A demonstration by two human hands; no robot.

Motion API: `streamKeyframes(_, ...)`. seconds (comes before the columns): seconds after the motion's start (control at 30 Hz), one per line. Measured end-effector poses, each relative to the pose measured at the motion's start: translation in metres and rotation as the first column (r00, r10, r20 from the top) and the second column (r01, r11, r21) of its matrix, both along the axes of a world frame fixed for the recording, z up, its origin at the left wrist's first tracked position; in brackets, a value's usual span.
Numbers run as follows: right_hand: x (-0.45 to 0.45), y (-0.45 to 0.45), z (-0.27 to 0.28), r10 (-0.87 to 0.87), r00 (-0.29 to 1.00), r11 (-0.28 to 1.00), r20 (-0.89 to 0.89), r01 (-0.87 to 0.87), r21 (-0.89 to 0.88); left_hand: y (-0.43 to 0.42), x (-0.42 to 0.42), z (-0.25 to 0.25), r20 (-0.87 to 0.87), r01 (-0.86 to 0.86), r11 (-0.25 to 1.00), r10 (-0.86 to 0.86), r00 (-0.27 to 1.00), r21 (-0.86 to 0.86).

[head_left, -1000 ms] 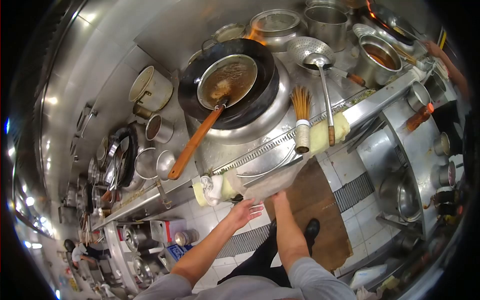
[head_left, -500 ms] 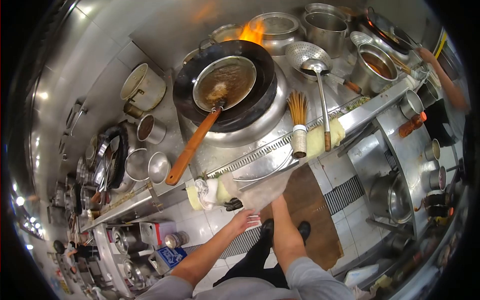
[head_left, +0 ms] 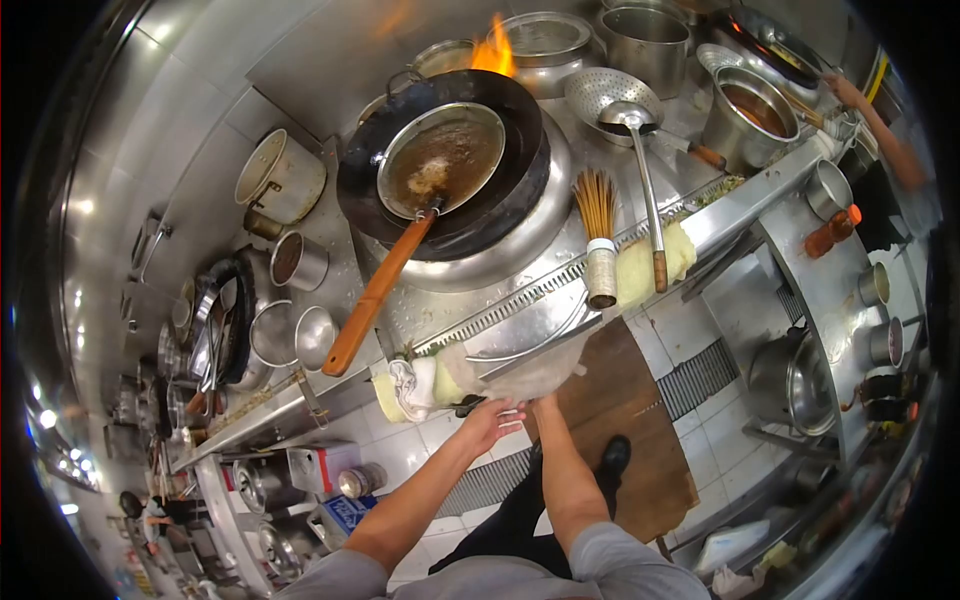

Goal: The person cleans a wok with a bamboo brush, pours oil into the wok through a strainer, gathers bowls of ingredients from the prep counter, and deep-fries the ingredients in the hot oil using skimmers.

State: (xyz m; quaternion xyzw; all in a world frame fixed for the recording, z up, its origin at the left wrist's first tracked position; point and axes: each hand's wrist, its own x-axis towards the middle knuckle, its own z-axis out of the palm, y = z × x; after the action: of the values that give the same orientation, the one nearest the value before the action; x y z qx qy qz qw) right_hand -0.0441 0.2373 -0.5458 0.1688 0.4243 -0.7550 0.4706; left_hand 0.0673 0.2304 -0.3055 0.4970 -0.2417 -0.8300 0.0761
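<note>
My left hand (head_left: 490, 424) is beneath the counter's front edge, its fingers stretched toward the right hand with nothing in them. Close beside it, my right hand (head_left: 545, 404) reaches up to the lower edge of a thin pale cloth (head_left: 535, 374) hanging from the counter; its fingers are hidden. A crumpled white rag (head_left: 412, 382) lies left of the cloth. Above, a black wok (head_left: 520, 110) sits on the burner. Inside it rests a round strainer with a wooden handle (head_left: 380, 288), brown bubbling liquid showing within its rim. Neither hand touches that handle.
Flames (head_left: 492, 52) rise behind the wok. To its right lie a bamboo brush (head_left: 600, 262), a ladle (head_left: 645, 195) and a perforated skimmer (head_left: 598, 95). Metal pots (head_left: 648, 50) line the back. A co-worker's arm (head_left: 885, 130) is at far right. A brown mat (head_left: 630, 410) covers the floor.
Both hands have shifted slightly upward, and my left hand has come nearer the right one. The view has tilted a little. The flame looks narrower.
</note>
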Motion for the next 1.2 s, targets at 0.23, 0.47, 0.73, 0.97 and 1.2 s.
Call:
streamKeyframes(0.23,-0.011,0.017,-0.054,0.065,0.984,0.997,-0.166,-0.055,0.060,0.004,-0.003,0.005,0.047,0.001,1.000,-0.001,0.999,-0.010)
streamKeyframes(0.47,-0.028,0.021,0.011,0.023,1.000,1.000,-0.013,-0.023,0.006,0.008,0.002,0.001,0.077,-0.016,1.000,0.015,0.997,0.008)
streamKeyframes(0.73,-0.067,0.015,-0.021,0.319,0.862,0.947,0.394,-0.302,-0.108,0.006,-0.003,-0.010,0.015,-0.047,0.999,0.047,0.999,0.006)
streamKeyframes(0.97,-0.064,0.025,0.029,0.346,0.911,0.753,0.224,-0.412,0.513,0.014,0.013,-0.009,0.050,0.010,1.000,-0.011,0.999,0.008)
streamKeyframes(1.2,-0.086,0.237,0.085,0.580,0.805,0.674,-0.129,-0.384,0.631,0.005,-0.032,0.146,0.448,0.471,-0.349,0.150,0.881,-0.810)
